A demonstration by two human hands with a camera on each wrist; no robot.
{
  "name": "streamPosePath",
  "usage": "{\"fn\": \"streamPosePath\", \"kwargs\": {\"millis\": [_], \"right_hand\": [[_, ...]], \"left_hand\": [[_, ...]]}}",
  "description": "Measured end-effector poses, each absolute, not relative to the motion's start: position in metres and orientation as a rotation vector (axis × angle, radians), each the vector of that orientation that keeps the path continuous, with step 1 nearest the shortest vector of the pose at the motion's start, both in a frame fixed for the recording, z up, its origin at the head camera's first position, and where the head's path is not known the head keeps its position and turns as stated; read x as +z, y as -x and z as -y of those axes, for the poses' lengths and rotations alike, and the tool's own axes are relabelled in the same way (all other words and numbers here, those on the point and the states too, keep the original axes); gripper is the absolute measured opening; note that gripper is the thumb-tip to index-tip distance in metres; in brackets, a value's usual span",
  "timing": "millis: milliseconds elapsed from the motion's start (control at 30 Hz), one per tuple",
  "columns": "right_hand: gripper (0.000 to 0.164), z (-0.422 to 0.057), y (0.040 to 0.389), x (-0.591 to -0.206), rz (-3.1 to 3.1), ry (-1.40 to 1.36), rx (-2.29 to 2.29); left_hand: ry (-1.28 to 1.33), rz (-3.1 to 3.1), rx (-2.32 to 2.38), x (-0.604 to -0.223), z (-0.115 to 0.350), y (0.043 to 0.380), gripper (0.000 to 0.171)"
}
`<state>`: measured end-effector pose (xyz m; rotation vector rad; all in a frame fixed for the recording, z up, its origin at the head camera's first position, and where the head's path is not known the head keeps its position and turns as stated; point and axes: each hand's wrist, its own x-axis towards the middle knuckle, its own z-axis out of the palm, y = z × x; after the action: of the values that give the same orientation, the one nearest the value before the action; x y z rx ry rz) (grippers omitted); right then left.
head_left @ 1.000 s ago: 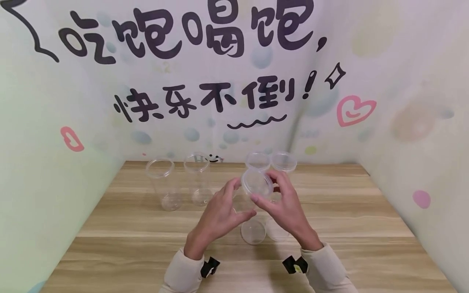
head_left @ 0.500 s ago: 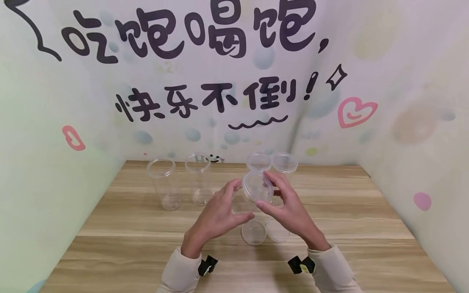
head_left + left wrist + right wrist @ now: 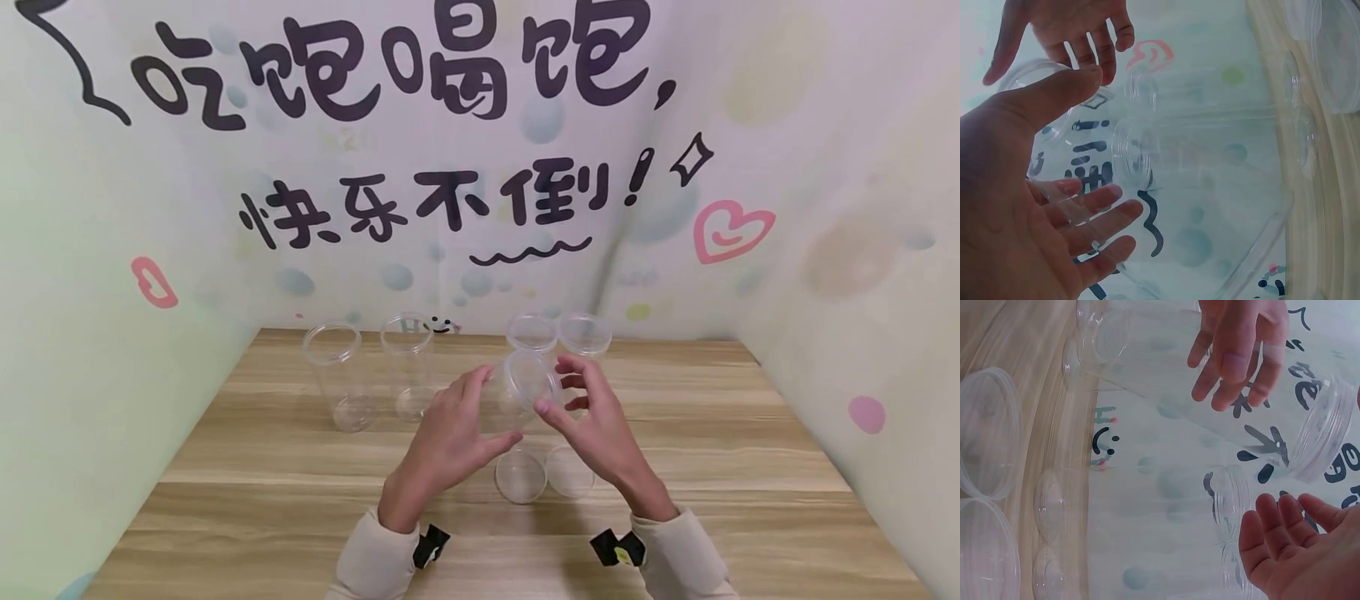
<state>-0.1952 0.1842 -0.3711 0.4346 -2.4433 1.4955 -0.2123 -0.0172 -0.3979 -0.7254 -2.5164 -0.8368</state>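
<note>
A clear plastic cup (image 3: 498, 404) is held tilted above the table, its rim end toward the right; what looks like a clear lid (image 3: 534, 379) covers that end. My left hand (image 3: 442, 429) grips the cup's side, thumb and fingers around it, as the left wrist view also shows. Close by the rim, my right hand (image 3: 600, 425) has its fingers spread and loosely bent. In the right wrist view, a gap separates the right hand (image 3: 1304, 550) from the cup's rim (image 3: 1325, 434). Whether its thumb touches the lid is hard to tell.
Two uncovered clear cups (image 3: 337, 379) stand at the back left of the wooden table (image 3: 247, 508). At the back right stand two more cups with lids (image 3: 586, 333) on. Two round clear lids (image 3: 521, 477) lie side by side in front of my hands.
My right hand's fingers have come off the lid and spread toward the right. The cup in my left hand has tipped further to the right.
</note>
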Motion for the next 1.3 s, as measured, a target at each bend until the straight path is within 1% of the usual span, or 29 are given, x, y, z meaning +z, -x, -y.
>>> {"fn": "streamPosePath", "kwargs": {"millis": [100, 267, 367, 467, 667, 1000, 1300], "right_hand": [[0.06, -0.182, 0.195, -0.371, 2.429, -0.401, 1.471], [0.059, -0.171, 0.186, -0.355, 2.443, -0.372, 1.408], [0.058, -0.17, 0.188, -0.358, 2.444, -0.36, 1.37], [0.06, -0.176, 0.196, -0.37, 2.438, -0.367, 1.342], [0.062, -0.178, 0.197, -0.371, 2.459, -0.393, 1.311], [0.071, -0.182, 0.198, -0.373, 2.438, -0.483, 1.348], [0.071, -0.183, 0.198, -0.374, 2.423, -0.515, 1.372]], "left_hand": [[0.705, 2.507, -0.784, -0.398, 0.014, 0.212, 0.084], [0.705, 2.492, -0.731, -0.398, 0.012, 0.211, 0.085], [0.721, 2.49, -0.706, -0.398, 0.012, 0.211, 0.085], [0.731, 2.493, -0.684, -0.397, 0.012, 0.21, 0.085], [0.749, 2.496, -0.672, -0.397, 0.014, 0.211, 0.085], [0.777, 2.514, -0.691, -0.397, 0.016, 0.212, 0.083], [0.784, 2.509, -0.709, -0.396, 0.017, 0.212, 0.083]]}}
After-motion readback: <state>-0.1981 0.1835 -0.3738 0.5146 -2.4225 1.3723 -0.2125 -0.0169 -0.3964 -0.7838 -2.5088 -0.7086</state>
